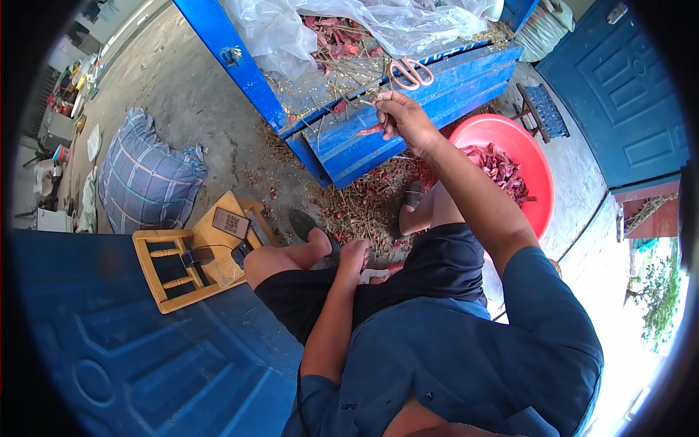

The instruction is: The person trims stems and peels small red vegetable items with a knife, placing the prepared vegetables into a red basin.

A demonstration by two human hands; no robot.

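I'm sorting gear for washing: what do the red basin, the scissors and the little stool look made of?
Red basin: likely plastic, smooth even colour with a thin rim. Scissors: orange handles look plastic; blades probably metal, hard to see. Stool: bare pale wood, with visible rungs.

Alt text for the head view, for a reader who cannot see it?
A seated person's right hand pinches a red chili at the edge of a blue cart, with orange-handled scissors lying just beyond. The left hand rests between the knees. A red basin of chili pieces sits to their right.
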